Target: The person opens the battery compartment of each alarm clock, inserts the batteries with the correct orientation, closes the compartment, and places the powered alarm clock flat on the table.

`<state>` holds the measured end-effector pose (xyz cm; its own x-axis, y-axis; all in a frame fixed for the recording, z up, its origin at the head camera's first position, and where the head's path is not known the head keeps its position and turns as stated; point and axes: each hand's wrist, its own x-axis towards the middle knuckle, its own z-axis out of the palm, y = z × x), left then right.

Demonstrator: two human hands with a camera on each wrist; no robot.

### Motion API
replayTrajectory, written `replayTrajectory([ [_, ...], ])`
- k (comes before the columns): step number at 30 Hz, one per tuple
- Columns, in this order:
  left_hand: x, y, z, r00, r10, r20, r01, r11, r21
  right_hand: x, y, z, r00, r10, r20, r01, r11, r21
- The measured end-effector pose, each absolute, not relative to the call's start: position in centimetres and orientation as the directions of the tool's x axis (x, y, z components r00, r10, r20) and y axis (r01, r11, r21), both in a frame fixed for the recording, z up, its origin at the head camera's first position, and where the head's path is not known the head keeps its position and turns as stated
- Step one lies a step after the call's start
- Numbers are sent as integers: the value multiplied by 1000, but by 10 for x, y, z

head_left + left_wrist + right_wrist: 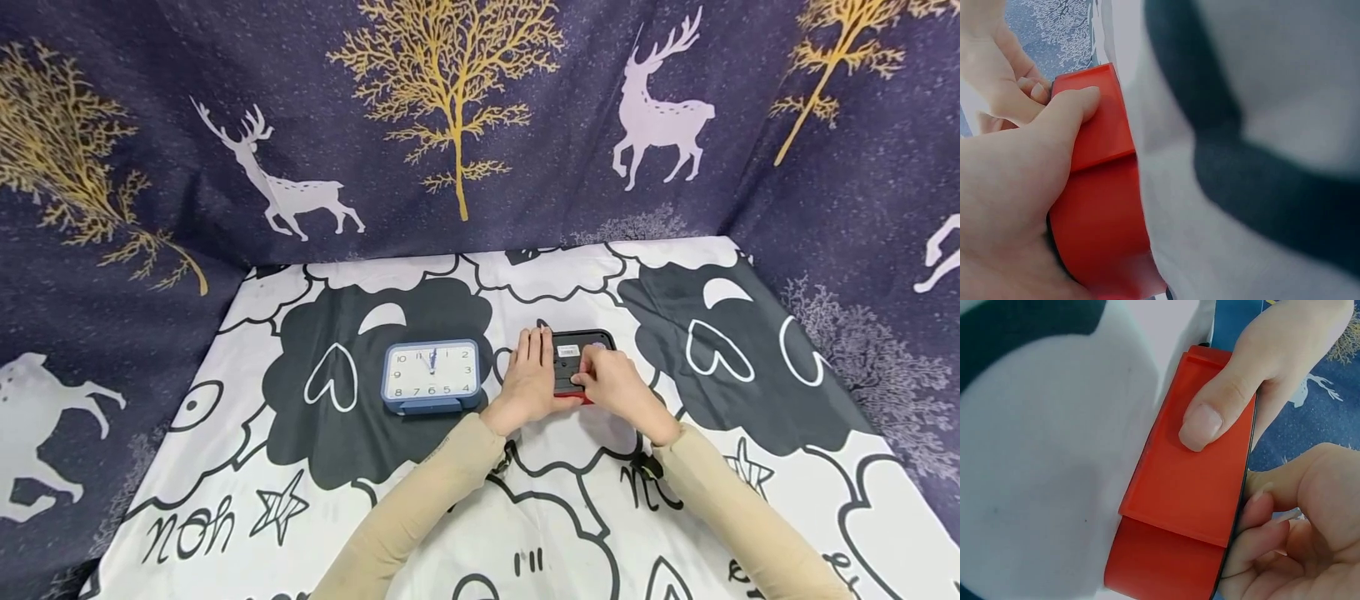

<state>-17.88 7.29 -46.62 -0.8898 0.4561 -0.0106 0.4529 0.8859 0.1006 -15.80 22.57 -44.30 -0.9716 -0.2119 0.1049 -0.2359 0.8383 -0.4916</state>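
Note:
A red desk clock [1107, 206] with a black back [566, 364] lies face down on the cloth, its back turned up. My left hand [527, 379] holds it at the left, with fairly straight fingers across the back and the thumb [1079, 106] pressed on the red side. My right hand [613, 382] works at the right part of the back, fingers curled, thumb and forefinger [1260, 503] pinched together against it. Whatever small part they pinch is hidden by the fingers. A white label [567, 351] shows on the back between both hands.
To the left stands a blue desk clock [431, 375] with a white numbered face, tilted upward. A white cloth with dark cartoon prints [525, 517] covers the table. Dark blue curtains with deer and trees [510, 183] hang behind and at both sides.

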Motion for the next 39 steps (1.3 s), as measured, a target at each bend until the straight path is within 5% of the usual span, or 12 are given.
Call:
replayTrajectory([
  [10, -180, 74, -468, -891, 454, -16, 450, 885, 119, -162, 227, -443, -978, -188, 87, -206, 849, -487],
  [19, -181, 75, -473, -896, 444, -25, 438, 891, 122, -174, 229, -437, -984, -135, -113, -55, 846, -530],
  [39, -182, 72, -469, -877, 479, -34, 467, 867, 172, -162, 244, -451, -971, -219, 101, -230, 719, -656],
])
